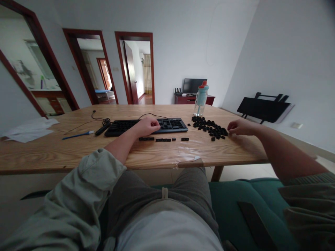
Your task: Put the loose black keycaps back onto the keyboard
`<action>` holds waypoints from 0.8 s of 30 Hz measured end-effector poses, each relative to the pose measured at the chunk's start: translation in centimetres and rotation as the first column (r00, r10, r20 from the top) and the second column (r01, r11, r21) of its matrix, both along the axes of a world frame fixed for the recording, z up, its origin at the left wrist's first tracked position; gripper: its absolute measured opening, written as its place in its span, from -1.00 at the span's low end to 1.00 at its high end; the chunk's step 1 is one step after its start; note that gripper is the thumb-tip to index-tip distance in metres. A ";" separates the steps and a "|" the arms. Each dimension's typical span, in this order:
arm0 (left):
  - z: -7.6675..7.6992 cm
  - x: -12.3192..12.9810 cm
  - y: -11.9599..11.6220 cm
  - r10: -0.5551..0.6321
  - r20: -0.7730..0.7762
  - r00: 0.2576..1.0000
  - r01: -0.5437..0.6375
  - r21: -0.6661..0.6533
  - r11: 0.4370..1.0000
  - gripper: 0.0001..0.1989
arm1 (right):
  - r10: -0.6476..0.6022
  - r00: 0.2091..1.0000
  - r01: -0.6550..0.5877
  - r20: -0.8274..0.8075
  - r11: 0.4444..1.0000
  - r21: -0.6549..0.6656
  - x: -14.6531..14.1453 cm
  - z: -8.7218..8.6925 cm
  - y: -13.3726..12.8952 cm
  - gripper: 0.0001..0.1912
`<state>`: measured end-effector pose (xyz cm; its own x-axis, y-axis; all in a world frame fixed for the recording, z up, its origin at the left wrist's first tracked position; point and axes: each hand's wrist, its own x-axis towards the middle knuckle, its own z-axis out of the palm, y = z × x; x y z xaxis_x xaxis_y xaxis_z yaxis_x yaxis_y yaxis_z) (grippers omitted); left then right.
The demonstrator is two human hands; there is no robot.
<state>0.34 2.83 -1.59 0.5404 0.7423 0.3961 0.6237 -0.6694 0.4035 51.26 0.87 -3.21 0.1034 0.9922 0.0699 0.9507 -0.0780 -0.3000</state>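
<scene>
A black keyboard (172, 125) lies on the wooden table in front of me, with part of its key area bare of caps. My left hand (148, 126) rests over the middle of the keyboard, its fingers curled closed; whatever they hold is hidden. To the right is a loose pile of black keycaps (209, 126). At the pile's right edge my right hand (239, 127) reaches down with fingertips pinched together, touching or almost touching the keycaps. Short rows of keycaps (163, 140) are lined up along the keyboard's near side.
A clear bottle with a red lid (201, 99) stands behind the pile. Left of the keyboard lie a blue brush (78, 135), a coiled cable (106, 122) and white paper (30, 129). Clear tape (187, 153) covers part of the table's front edge.
</scene>
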 end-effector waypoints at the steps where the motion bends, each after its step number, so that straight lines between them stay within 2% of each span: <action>1: 0.0 0.0 0.0 -0.006 -0.005 1.000 0.006 0.004 1.000 -0.75 | 0.012 1.000 -0.012 0.002 1.000 -0.025 0.0 -0.1 -0.2 -0.92; 6: 0.1 0.1 -0.1 -0.025 -0.029 0.999 0.025 0.000 1.000 -0.75 | -0.027 1.000 0.028 0.009 0.991 -0.133 -1.1 0.0 -1.3 -0.86; 10: 0.2 0.1 -0.4 -0.012 -0.046 0.999 0.011 -0.023 1.000 -0.73 | -0.056 0.997 0.069 0.062 0.970 -0.232 -2.0 0.8 -0.3 -0.78; 15: 0.0 0.1 -0.2 -0.030 -0.053 0.998 0.028 -0.033 0.999 -0.74 | -0.034 0.953 0.058 0.302 0.996 -0.069 -4.1 1.9 3.8 -0.86; 18: -0.1 0.0 -0.1 -0.029 -0.049 0.998 0.026 -0.054 0.998 -0.74 | -0.007 0.970 0.015 0.242 0.999 -0.030 -6.7 1.9 5.9 -0.79; 20: -0.1 0.0 -0.2 -0.023 -0.041 0.999 0.020 -0.073 0.997 -0.75 | -0.046 0.984 0.042 0.169 0.999 0.027 -8.1 1.2 6.5 -0.69; 24: 0.0 -0.1 -0.2 -0.020 -0.004 1.000 0.020 -0.057 0.998 -0.75 | -0.098 0.991 0.087 0.094 0.989 0.118 -8.2 -1.0 6.7 -0.61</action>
<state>0.24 2.66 -1.59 0.5569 0.7530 0.3505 0.6127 -0.6574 0.4388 43.03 7.57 -4.24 0.1812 0.9638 0.1955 0.9665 -0.1378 -0.2166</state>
